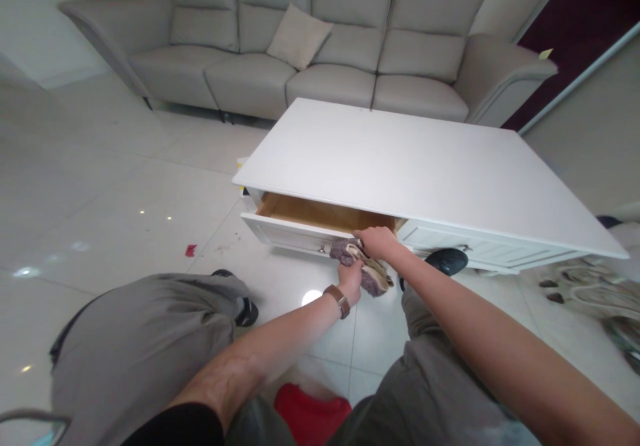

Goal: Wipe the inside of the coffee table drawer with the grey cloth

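Note:
A white coffee table (410,159) stands in front of me with its left drawer (285,229) pulled out, showing a wooden inside. My left hand (351,279), with a brown watch strap at the wrist, is closed on a crumpled purple and beige cloth (367,273) at the drawer's front edge. My right hand (377,241) curls over the top of the drawer front and the same cloth. The cloth hangs down in front of the drawer face. A small metal knob (323,249) shows just left of the cloth.
A grey sofa (320,39) with a cushion (299,36) stands behind the table. My knees in grey trousers frame the view. A red object (310,413) lies on the white tile floor between them. A patterned rug (595,293) lies at right, a red scrap (191,251) at left.

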Demonstrator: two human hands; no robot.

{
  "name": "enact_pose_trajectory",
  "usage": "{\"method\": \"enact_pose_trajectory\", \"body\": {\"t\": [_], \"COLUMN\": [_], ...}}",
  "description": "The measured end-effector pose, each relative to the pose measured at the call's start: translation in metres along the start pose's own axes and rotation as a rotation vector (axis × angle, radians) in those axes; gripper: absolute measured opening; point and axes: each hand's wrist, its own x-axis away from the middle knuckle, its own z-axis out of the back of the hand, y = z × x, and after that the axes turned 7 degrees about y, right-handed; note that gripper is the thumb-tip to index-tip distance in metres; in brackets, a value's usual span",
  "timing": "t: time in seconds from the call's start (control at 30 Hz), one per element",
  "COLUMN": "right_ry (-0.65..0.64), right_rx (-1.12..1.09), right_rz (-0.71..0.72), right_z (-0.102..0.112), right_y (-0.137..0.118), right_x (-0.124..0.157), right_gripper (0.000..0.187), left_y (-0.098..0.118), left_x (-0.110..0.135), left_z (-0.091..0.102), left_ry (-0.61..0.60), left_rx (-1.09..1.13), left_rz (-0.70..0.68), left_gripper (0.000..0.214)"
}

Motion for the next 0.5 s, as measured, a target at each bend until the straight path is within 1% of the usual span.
{"method": "enact_pose_trajectory", "body": {"t": [0.07,0.1,0.13,0.2,0.3,0.4,0.5], "right_ry": [-0.005,-0.009,-0.014,-0.019,-0.024,-0.023,-0.018], "right_rx": [-0.025,-0.032,-0.032,-0.021,-0.008,-0.01,-0.008], "right_rz": [0.001,0.0,0.0,0.002,0.001,0.008,0.001], "right_z": [0.0,0.001,0.001,0.002,0.001,-0.001,-0.004], "right_y": [0.002,0.003,0.003,0.004,0.003,0.004,0.005], "right_x": [-0.001,-0.002,-0.002,-0.003,-0.004,-0.006,-0.008], "right_gripper": [0.045,0.045,0.044,0.042,0.041,0.041,0.043], "left_y": [0.007,0.013,0.02,0.037,0.063,0.084,0.102], "left_x": [0.01,0.014,0.016,0.015,0.004,-0.014,-0.035], "left_z": [-0.006,-0.008,-0.009,-0.009,-0.004,0.006,0.019], "left_ry": [-0.036,-0.032,-0.01,0.07,0.155,0.162,0.149], "left_rx": [0.039,0.066,0.099,0.178,0.268,0.283,0.271], "left_rz": [-0.002,0.001,0.009,0.037,0.07,0.065,0.031], "left_gripper": [0.023,0.023,0.022,0.022,0.03,0.04,0.041]}}
